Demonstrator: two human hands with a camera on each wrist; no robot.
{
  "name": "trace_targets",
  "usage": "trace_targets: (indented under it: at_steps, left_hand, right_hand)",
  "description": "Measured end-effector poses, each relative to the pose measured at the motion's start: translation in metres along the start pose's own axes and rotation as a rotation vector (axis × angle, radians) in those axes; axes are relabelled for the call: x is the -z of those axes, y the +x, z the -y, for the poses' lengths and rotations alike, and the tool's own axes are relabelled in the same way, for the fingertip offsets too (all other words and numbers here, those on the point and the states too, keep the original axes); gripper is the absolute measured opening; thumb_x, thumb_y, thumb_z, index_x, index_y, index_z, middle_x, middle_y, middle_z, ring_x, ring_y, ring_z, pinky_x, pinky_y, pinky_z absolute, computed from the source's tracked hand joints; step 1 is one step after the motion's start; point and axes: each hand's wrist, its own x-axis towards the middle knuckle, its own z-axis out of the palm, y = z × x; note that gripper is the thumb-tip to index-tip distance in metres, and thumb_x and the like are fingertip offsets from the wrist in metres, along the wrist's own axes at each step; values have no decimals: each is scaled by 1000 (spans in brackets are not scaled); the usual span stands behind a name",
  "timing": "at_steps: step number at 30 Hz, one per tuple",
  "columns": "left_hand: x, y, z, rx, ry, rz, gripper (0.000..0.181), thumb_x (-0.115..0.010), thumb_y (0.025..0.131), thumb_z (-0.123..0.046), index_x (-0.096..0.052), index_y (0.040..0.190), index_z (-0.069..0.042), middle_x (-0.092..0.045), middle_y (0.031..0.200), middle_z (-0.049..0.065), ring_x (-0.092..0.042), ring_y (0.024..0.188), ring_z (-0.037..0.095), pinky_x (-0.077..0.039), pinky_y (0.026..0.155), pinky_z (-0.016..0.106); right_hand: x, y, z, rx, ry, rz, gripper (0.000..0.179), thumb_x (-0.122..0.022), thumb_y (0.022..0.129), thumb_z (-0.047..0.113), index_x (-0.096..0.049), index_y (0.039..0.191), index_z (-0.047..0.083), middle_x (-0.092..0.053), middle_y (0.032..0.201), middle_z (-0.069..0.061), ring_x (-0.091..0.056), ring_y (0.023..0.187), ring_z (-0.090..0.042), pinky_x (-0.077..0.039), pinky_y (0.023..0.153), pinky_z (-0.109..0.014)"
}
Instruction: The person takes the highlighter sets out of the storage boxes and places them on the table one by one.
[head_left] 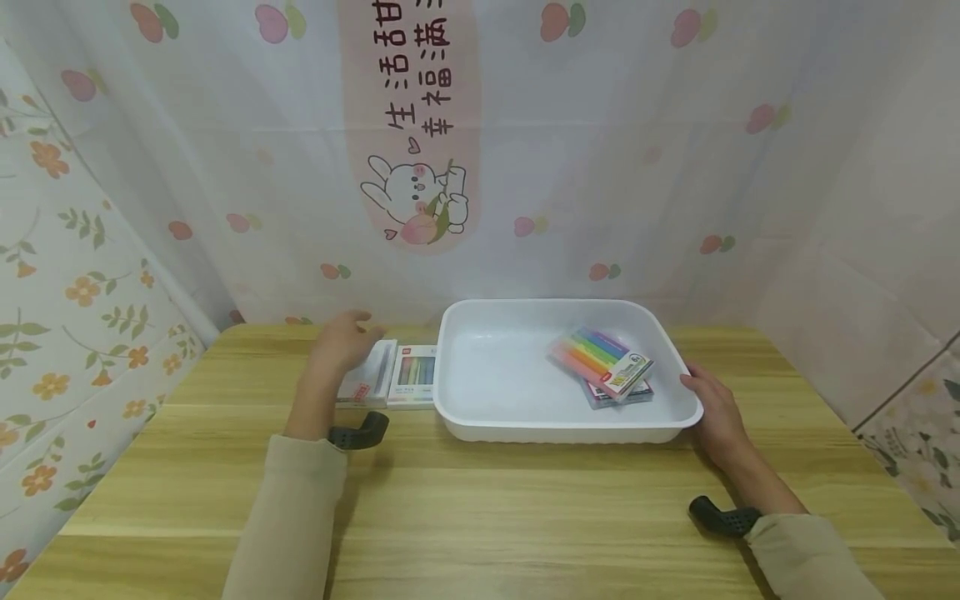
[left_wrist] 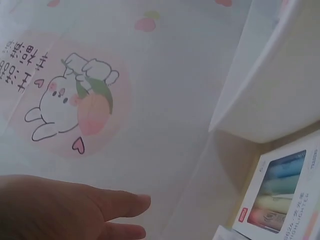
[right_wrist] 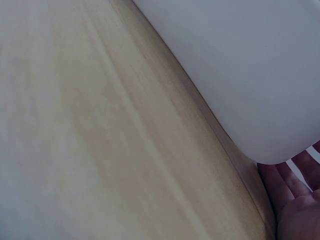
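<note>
In the head view my left hand (head_left: 343,340) is raised over the left end of a short row of packs, holding nothing, its fingers loosely extended. Below it lies a flat clear-and-white pack (head_left: 369,372), partly hidden by the hand. A white highlighter box (left_wrist: 280,195) with a window lies between that pack and a white plastic tray (head_left: 495,433). My right hand (head_left: 718,417) grips the tray's right side, thumb at the rim and fingers along the outer wall. Inside the tray, a slightly blurred rainbow-coloured pen pack (head_left: 603,360) overlaps another clear pack (head_left: 618,395).
The tray stands on a wood-grain table (head_left: 525,517) near its back edge. Behind hangs a white curtain (head_left: 585,167) with fruit prints and a rabbit drawing. A flower-patterned cloth (head_left: 82,333) borders the left side. Each wrist wears a black band.
</note>
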Motion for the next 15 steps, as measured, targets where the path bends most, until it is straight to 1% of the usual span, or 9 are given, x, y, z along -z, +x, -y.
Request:
trace_targets:
  at_steps: [3,7,10,15]
  left_hand:
    - [0,-1,-5,-7,-18,7,60,-47,105,-36,-37,154,-3,-48,150,28,-48,136,46,-43,110,59]
    - [-3,-2,-14,-37,-35,-2,59,-49,104,-35,-38,154,-4,-49,149,27,-50,135,45,-47,108,58]
    - [-7,-3,-22,-54,-53,-5,59,-50,104,-34,-40,153,-4,-50,149,26,-52,134,44,-50,105,57]
    - [-15,-5,-36,-65,-79,-5,57,-51,104,-34,-42,152,-5,-51,149,24,-52,134,43,-51,104,56]
  right_hand:
    - [0,0,-2,-8,0,2,63,-23,111,40,-26,157,-4,-26,160,-33,-45,106,24,-46,86,-2]
    - [0,0,-2,-13,25,-5,63,-25,111,39,-25,157,-5,-26,159,-35,-49,105,23,-48,85,-4]
    - [0,1,-2,-12,39,-10,63,-26,111,38,-25,156,-6,-26,158,-36,-51,104,22,-49,85,-5]
    - [1,1,0,-9,15,-4,62,-25,111,37,-25,157,-5,-27,158,-36,-51,103,22,-49,84,-5]
